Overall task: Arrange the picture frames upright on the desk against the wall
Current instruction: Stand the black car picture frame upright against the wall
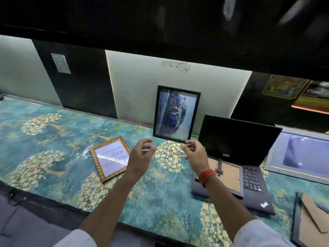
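A black picture frame (176,114) with a blue picture stands upright on the desk (53,139), leaning on the pale wall panel. My left hand (141,155) and my right hand (195,152) hover just in front of its lower edge, fingers curled apart, holding nothing. A gold frame (110,158) with printed text lies flat face up, left of my left hand. Another frame (226,177) lies face down on the laptop, its cardboard back and stand showing. A fourth frame (310,220) lies face down at the right edge.
An open black laptop (238,139) sits right of the standing frame. A large flat picture with a patterned border (302,157) lies at the far right. A dark shelf (160,32) overhangs the desk. Posters hang on the wall at the right.
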Motion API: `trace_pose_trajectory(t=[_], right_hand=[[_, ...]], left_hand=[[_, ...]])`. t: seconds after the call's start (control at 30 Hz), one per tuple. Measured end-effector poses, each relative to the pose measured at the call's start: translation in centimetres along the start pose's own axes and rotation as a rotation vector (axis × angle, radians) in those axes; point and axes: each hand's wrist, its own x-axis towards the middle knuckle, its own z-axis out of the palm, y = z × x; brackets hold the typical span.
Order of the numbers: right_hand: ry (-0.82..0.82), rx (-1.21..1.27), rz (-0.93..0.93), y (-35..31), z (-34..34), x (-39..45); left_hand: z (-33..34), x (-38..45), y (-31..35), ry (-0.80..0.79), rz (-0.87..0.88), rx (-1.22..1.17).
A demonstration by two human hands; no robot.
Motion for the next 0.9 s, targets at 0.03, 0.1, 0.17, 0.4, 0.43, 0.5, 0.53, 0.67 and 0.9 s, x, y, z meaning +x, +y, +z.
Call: trace_pose_trajectory(t=[0.03, 0.1, 0.17, 0.4, 0.43, 0.5, 0.53, 0.67, 0.9], right_hand=[[0.021, -0.019, 0.003, 0.0, 0.5, 1.8], [0.052, -0.048, 0.010, -0.1, 1.5, 6.0], [0.061, -0.089, 0.034, -0.2, 2.3, 9.8], [0.169, -0.187, 0.203, 2.3, 6.0, 21.1], [0.191, -0.186, 0.212, 2.6, 6.2, 22.0], [0.200, -0.168, 0.231, 3.3, 6.5, 23.3], [0.198, -0.137, 0.247, 3.7, 6.8, 23.9], [0.265, -0.046, 0.259, 4.2, 6.8, 25.1], [0.437, -0.168, -0.061, 1.1, 7.9, 25.7]], left_hand=[[0.4, 1.5, -0.2, 0.002, -0.009, 0.006], [1.3, 5.7, -0.8, -0.007, -0.023, 0.012], [2.1, 9.4, -1.1, -0.013, -0.054, -0.011], [5.7, 21.9, -5.3, -0.165, -0.144, -0.041], [6.1, 23.1, -5.7, -0.165, -0.165, -0.029], [6.6, 24.8, -6.5, -0.164, -0.222, -0.037], [6.9, 25.6, -6.8, -0.172, -0.239, -0.055], [8.0, 27.5, -8.2, -0.215, -0.291, -0.117], [9.0, 26.3, -9.0, -0.161, -0.322, -0.407]])
